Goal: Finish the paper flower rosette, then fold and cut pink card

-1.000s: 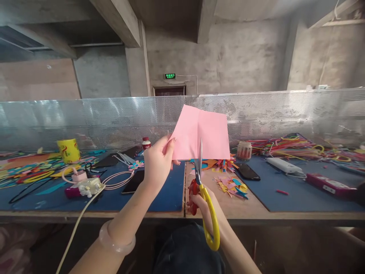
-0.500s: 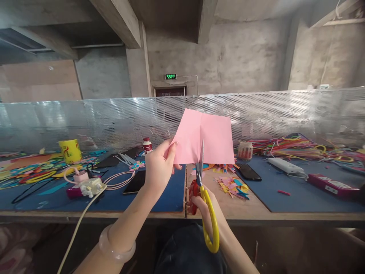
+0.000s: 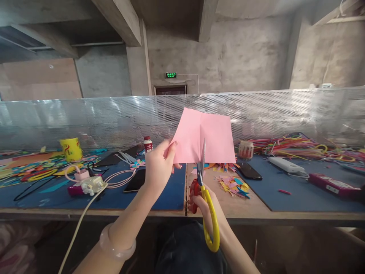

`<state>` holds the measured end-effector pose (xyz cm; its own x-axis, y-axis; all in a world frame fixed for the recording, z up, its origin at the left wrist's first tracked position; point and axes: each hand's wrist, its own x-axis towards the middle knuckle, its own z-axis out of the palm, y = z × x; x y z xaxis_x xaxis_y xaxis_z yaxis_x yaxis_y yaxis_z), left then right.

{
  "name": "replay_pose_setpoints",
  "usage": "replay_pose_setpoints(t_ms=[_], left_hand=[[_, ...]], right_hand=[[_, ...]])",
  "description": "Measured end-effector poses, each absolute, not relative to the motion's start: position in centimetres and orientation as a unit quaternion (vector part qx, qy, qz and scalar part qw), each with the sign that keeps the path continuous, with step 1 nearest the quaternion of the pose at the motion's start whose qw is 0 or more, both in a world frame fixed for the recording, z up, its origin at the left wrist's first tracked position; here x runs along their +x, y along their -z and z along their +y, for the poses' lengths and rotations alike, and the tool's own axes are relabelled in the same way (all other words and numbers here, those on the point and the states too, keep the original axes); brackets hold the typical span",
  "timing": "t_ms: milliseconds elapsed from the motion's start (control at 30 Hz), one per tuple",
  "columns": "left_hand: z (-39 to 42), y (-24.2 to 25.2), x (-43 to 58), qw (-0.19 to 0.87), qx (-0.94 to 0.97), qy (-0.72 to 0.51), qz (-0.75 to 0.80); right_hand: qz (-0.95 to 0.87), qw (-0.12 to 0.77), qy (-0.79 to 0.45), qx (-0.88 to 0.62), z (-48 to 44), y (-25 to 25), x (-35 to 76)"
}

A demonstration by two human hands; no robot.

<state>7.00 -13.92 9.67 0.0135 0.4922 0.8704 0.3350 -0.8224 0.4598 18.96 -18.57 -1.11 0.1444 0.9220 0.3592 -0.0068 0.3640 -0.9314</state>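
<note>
My left hand (image 3: 160, 161) pinches the left edge of a pink sheet of paper (image 3: 218, 137), held up above the table. A crease runs down the sheet's middle. In my right hand (image 3: 207, 205) is a pair of scissors (image 3: 211, 219) with one yellow and one red handle. Their blades are parted and point upward at the sheet's lower edge, near the crease. One blade shows in front of the paper; part of the other is hidden behind it.
Paper scraps (image 3: 234, 185) lie on the bare board right of my hands, beside a black phone (image 3: 249, 171). Further right are a glass jar (image 3: 245, 149) and a white power strip (image 3: 286, 165). On the left stand a yellow tub (image 3: 71, 149), a small bottle (image 3: 147, 144) and a plugged-in adapter (image 3: 87, 185).
Almost nothing differs. The view has shifted very slightly; the paper and the scissors keep nearly the same place, with both hands holding on.
</note>
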Motion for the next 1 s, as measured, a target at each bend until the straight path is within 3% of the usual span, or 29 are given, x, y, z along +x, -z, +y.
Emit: replay_pose_setpoints(t_ms=[433,1000], left_hand=[[-13.83,-9.54,6.98,0.054,0.711,-0.637,0.292],[-13.75,-9.35,6.54,-0.073,0.722,-0.642,0.248]], right_hand=[[-0.543,0.637,-0.340,-0.429,-18.54,1.26,18.88],[-0.519,0.661,-0.316,-0.440,-17.94,1.55,18.40]])
